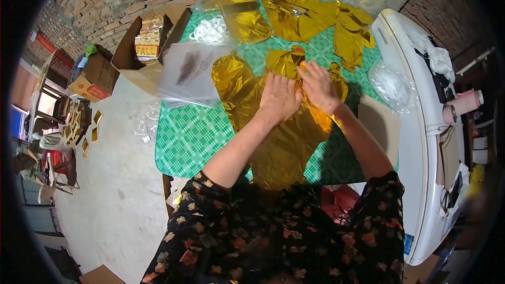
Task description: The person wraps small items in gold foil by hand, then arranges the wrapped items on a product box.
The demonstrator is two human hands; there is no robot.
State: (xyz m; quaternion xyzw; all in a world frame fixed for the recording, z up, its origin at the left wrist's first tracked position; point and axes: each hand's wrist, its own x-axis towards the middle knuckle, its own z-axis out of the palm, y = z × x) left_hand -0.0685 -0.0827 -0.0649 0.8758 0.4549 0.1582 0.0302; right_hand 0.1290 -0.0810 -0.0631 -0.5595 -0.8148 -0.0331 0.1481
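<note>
While the right hand and left hand lie open, palms down, on the foil, gripping nothing visible; the foil spreads beneath them over the table; clear sheets lie beyond the right hand; a bag sits past the left.

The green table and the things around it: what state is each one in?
Gold foil in front: spread out, wrinkled
Gold foil at the back: crumpled, overlapping
Left hand: open, on the front foil
Right hand: open, beside it
Clear sheets: stacked unevenly
White strands: loosely heaped
Large box: open, packets inside
Clear bag: puffed, opening unclear
Green table: partly covered
</note>
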